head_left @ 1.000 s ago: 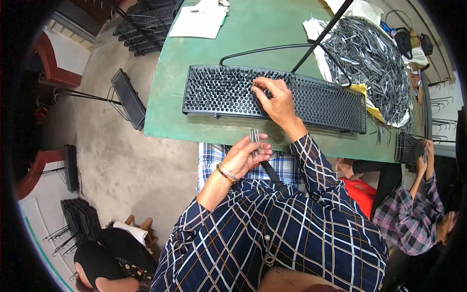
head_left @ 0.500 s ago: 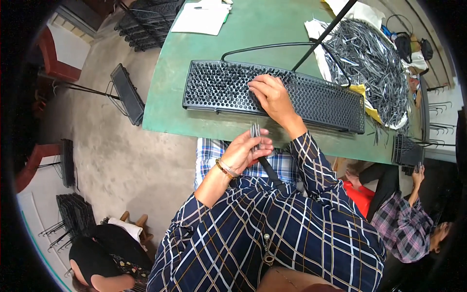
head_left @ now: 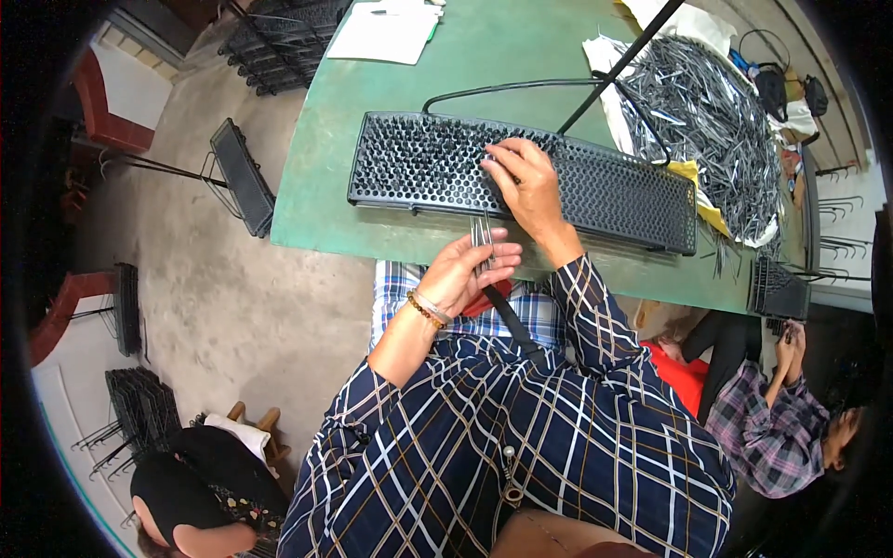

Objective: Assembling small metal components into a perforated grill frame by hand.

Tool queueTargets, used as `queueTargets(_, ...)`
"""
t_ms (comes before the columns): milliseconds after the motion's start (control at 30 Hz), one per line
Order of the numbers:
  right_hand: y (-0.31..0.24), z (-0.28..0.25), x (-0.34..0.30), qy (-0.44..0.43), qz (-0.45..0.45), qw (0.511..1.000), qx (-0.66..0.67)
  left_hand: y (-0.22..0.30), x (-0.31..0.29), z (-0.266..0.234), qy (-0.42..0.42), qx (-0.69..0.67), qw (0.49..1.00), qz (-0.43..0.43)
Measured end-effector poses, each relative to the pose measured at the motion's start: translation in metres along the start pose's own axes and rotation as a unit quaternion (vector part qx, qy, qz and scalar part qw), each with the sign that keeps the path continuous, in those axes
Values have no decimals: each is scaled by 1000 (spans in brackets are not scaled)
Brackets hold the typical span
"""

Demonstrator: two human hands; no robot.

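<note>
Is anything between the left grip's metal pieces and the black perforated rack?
Nothing visible: the metal pieces in the left grip point toward the black rack. The right grip is over the rack, to their right.

Left head-worn fisheye view, upright, looking steeply down from the near side of a black perforated rack [head_left: 597, 186], close to it, wide enough to reach concrete floor [head_left: 242, 298] left of it, the wearer's checked shirt [head_left: 558, 409] below it

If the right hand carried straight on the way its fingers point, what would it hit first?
The right hand would probably meet the dark upright pieces in the left part of the black tray first; its height above them is unclear from this view.
</note>
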State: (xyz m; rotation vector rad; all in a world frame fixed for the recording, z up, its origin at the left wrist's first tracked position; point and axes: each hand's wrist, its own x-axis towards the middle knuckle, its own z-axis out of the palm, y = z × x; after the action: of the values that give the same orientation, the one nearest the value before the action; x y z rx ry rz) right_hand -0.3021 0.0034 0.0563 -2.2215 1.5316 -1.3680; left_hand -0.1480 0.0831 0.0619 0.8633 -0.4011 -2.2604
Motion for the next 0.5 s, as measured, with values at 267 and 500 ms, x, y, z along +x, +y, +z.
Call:
queueTargets(267, -21, -28, -19, -253, 286, 879, 286, 4, -2, -2, -16, 10, 999, 33)
queueTargets(500, -23, -40, -23, -246, 348, 833, 354, -2, 3, 2, -1, 31, 999, 33)
